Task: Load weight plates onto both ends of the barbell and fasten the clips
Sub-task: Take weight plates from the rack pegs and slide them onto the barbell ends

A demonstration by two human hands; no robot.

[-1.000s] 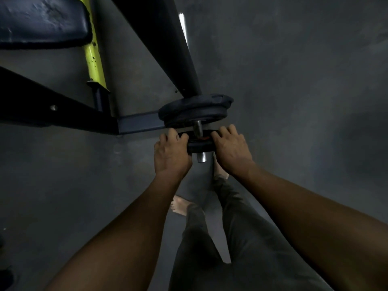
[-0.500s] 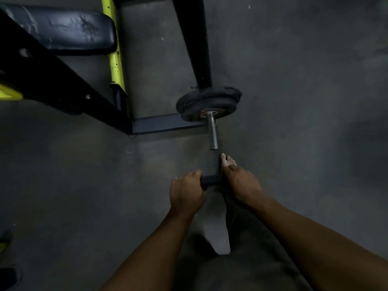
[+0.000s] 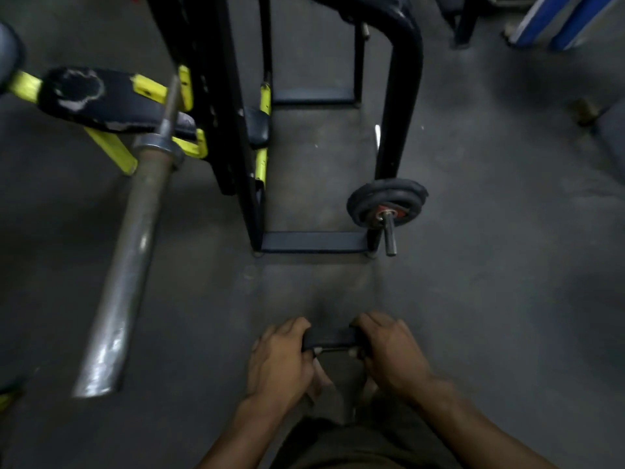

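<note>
Both my hands grip a small black weight plate (image 3: pixel 330 336) edge-on, low in the middle of the view. My left hand (image 3: pixel 280 360) holds its left side and my right hand (image 3: pixel 392 350) its right side. The barbell's bare steel sleeve (image 3: pixel 128 265) slants from upper middle left down to the lower left, with its collar (image 3: pixel 155 143) near the bench. It is well to the left of the plate. More black plates (image 3: pixel 389 204) with a red hub sit on a storage peg (image 3: pixel 389 238) of the rack, ahead of my hands.
A black steel rack (image 3: pixel 236 130) with a floor crossbar (image 3: pixel 314 242) stands ahead. A worn black bench pad (image 3: pixel 98 96) on a yellow frame (image 3: pixel 111 150) lies at the left. Blue posts (image 3: pixel 554 18) stand at the top right. Grey floor (image 3: pixel 507 299) spreads to the right.
My hands pulled the small plate off the storage peg and drew it back toward me. My view swung up and right, bringing the barbell sleeve in at the left.
</note>
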